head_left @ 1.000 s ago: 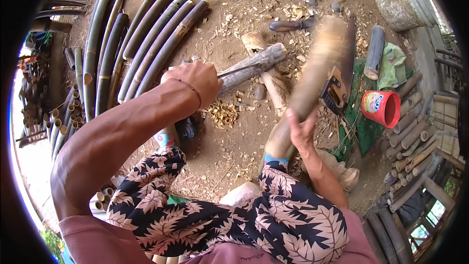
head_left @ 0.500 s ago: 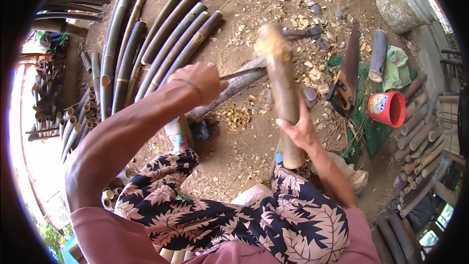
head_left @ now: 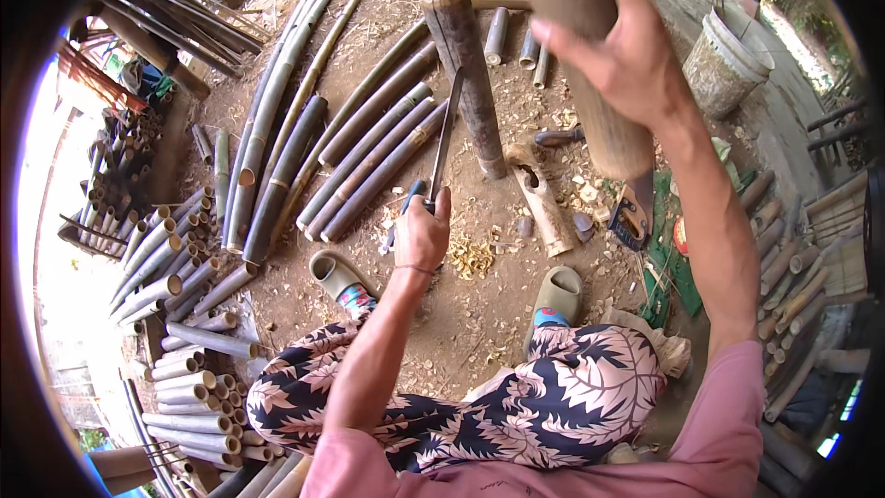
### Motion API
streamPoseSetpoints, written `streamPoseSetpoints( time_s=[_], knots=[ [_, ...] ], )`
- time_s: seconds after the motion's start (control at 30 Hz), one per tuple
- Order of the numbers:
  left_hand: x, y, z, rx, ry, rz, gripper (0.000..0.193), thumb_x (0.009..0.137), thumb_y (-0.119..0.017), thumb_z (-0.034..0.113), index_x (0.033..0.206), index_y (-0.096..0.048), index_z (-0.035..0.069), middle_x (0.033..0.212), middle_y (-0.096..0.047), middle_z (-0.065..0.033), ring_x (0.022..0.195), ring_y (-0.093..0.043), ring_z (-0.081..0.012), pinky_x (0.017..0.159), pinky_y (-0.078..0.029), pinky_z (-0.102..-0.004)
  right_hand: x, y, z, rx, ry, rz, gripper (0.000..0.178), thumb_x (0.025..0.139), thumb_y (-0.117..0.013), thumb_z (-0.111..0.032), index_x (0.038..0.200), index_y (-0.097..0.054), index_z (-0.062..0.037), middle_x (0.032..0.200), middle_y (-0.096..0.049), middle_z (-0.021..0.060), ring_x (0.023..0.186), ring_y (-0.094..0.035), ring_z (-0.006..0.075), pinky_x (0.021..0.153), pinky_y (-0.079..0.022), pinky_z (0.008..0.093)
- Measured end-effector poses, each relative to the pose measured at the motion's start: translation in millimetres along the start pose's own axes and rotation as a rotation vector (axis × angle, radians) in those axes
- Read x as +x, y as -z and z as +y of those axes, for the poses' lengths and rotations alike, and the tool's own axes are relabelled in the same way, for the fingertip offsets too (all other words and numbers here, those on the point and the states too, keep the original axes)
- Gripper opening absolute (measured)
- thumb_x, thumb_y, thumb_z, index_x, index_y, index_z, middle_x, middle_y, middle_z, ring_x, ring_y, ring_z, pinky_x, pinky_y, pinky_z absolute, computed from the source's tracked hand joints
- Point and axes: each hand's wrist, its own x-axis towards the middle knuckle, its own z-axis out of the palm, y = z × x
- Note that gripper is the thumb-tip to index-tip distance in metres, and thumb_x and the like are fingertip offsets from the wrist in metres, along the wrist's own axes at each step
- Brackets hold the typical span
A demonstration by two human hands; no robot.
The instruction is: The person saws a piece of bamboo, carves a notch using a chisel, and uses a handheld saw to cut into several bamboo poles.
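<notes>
My left hand (head_left: 424, 235) is closed round the dark handle of a long-bladed knife (head_left: 445, 143). The blade points away from me and overlaps the side of a dark bamboo tube (head_left: 472, 92), which leans slightly in front of me. Whether the blade bites into it I cannot tell. My right hand (head_left: 636, 65) is raised high and close to the camera, on a thick brown club-like piece (head_left: 599, 111). That piece is blurred and hangs in the air. The thumb sticks out; the other fingers are partly hidden. On the ground lies a pale notched wooden block (head_left: 544, 207).
Long bamboo poles (head_left: 369, 166) fan out at the left, with stacked short bamboo (head_left: 198, 406) nearer. A handsaw (head_left: 636, 212) lies at the right beside green cloth (head_left: 664, 258). Wood shavings (head_left: 472, 256) cover the ground. A pale bucket (head_left: 724, 69) stands at the far right.
My left hand has moved right and down, its knife now pointing away. My right hand has risen far upward with the thick piece. The view has shifted, showing more ground ahead.
</notes>
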Motion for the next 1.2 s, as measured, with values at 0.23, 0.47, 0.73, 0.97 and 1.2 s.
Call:
streamPoseSetpoints(
  time_s=[0.23, 0.47, 0.73, 0.97, 1.2],
  knots=[
    [-5.8, -13.6, 19.1, -0.070, 0.195, -0.144, 0.061, 0.097, -0.051, 0.053, 0.101, -0.063, -0.007, 0.088, -0.065, -0.0358, 0.087, -0.066, -0.0504, 0.078, -0.051, -0.0567, -95.2, -94.2, 52.9, -0.355, -0.008, -0.375, 0.091, 0.085, -0.071, -0.031, 0.155, -0.016, -0.0133, 0.089, -0.058, 0.0188, 0.056, -0.058, 0.0183, 0.043, -0.054, 0.0318],
    [-14.2, -55.5, -20.9, -0.030, 0.282, -0.184, 0.058, 0.097, -0.051, 0.051, 0.100, -0.063, -0.006, 0.092, -0.067, -0.0341, 0.091, -0.066, -0.0506, 0.083, -0.051, -0.0553, -83.1, -110.4, 42.9, -0.109, -0.328, -0.528, 0.106, 0.075, -0.081, -0.016, 0.158, -0.015, -0.0210, 0.123, -0.058, 0.0283, 0.077, -0.069, 0.0288, 0.055, -0.060, 0.0357],
    [4.3, -67.2, -7.7, -0.014, 0.353, -0.391, 0.066, 0.097, -0.047, 0.056, 0.095, -0.068, -0.007, 0.091, -0.066, -0.0357, 0.090, -0.066, -0.0510, 0.082, -0.053, -0.0535, -137.0, -151.1, 109.4, -0.653, -0.182, -0.984, 0.100, 0.082, -0.074, -0.021, 0.159, -0.011, -0.0246, 0.118, -0.055, 0.0293, 0.070, -0.061, 0.0250, 0.060, -0.056, 0.0390],
    [13.0, -88.0, -34.5, 0.032, 0.330, -0.278, 0.063, 0.096, -0.052, 0.051, 0.091, -0.069, -0.009, 0.092, -0.065, -0.0369, 0.094, -0.065, -0.0504, 0.085, -0.051, -0.0544, -80.8, -145.1, 90.4, -0.286, -0.182, -0.522, 0.100, 0.077, -0.079, -0.021, 0.158, -0.019, -0.0190, 0.113, -0.059, 0.0214, 0.087, -0.068, 0.0321, 0.070, -0.062, 0.0400],
    [20.9, -111.6, -40.1, -0.024, 0.456, -0.429, 0.065, 0.095, -0.051, 0.053, 0.095, -0.070, -0.009, 0.095, -0.065, -0.0373, 0.099, -0.065, -0.0496, 0.090, -0.051, -0.0522, -173.7, -188.7, 165.4, -0.640, -0.111, -0.905, 0.096, 0.080, -0.070, -0.017, 0.158, -0.015, -0.0263, 0.121, -0.055, 0.0254, 0.092, -0.067, 0.0350, 0.069, -0.059, 0.0457]
  ],
)
